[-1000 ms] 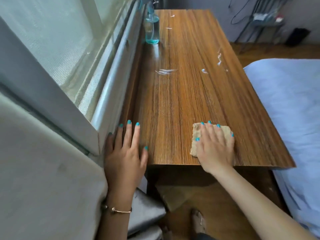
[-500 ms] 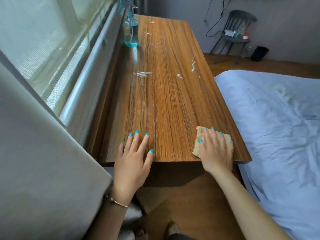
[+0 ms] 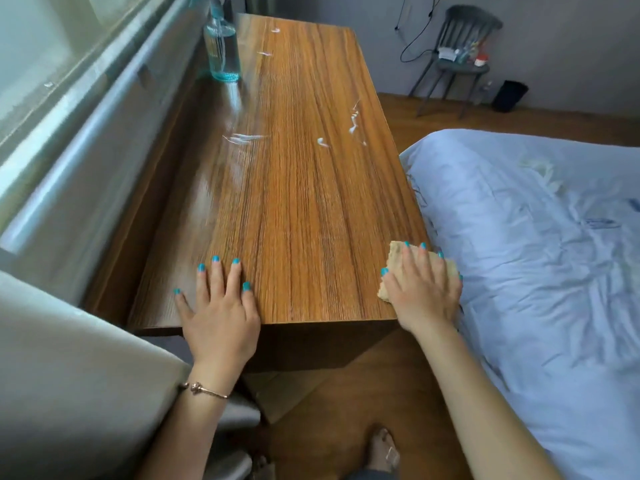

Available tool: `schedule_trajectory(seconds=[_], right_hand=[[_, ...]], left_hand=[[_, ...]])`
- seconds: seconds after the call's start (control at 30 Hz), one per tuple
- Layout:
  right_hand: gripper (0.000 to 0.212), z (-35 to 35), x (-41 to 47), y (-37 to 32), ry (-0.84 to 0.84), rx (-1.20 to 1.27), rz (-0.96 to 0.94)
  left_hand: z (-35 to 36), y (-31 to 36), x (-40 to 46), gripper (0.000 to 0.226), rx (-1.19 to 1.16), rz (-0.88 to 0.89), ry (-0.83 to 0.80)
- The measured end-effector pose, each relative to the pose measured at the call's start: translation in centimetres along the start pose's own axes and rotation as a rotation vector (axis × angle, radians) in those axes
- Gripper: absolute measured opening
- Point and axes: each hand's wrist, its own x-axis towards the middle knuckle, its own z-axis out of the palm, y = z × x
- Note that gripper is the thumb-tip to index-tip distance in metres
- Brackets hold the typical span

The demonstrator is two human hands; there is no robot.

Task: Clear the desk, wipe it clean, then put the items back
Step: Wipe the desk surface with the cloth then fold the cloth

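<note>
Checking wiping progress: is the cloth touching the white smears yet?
Apart. The head view shows bare wood between the cloth under the right hand and the white smears.

desk (image 3: pixel 304 209) brown woodgrain | cloth (image 3: pixel 394 252) tan | bottle (image 3: pixel 221 50) liquid probably teal | bedsheet (image 3: pixel 536 237) pale blue

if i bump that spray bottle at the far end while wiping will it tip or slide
The spray bottle looks tall and narrow, so a knock up high would probably tip it. Only its bottom seems to hold blue liquid, so it is likely light and may slide on the glossy desk.
</note>
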Motion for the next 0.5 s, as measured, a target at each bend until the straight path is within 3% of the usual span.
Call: schedule_trajectory(seconds=[0.1, 0.17, 0.2, 0.27, 0.37, 0.5], right_hand=[[0.074, -0.2, -3.6, -2.7, -0.019, 0.010, -0.357], [0.072, -0.3, -4.6, -1.3, -0.116, 0.024, -0.673], [0.068, -0.7, -3.4, 0.2, -0.168, 0.035, -0.746], [0.062, -0.8, 1.4, 3.9, -0.122, -0.004, -0.758], [0.056, -1.4, 9.3, 6.1, -0.161, -0.021, -0.582], [0.057, -1.5, 13.8, 0.8, -0.151, -0.027, -0.657]], left_hand=[[-0.2, 0.1, 0.2, 0.062, 0.016, -0.036, -0.003], [-0.5, 1.2, 0.2, 0.056, 0.079, -0.098, -0.047], [-0.5, 2.4, 0.2, 0.056, 0.122, -0.162, -0.050], [-0.2, 6.4, 0.5, 0.062, 0.158, -0.285, -0.007], [1.6, 12.4, 1.5, 0.077, 0.058, -0.417, -0.034], [2.6, 14.2, 2.3, 0.081, 0.024, -0.517, 0.059]])
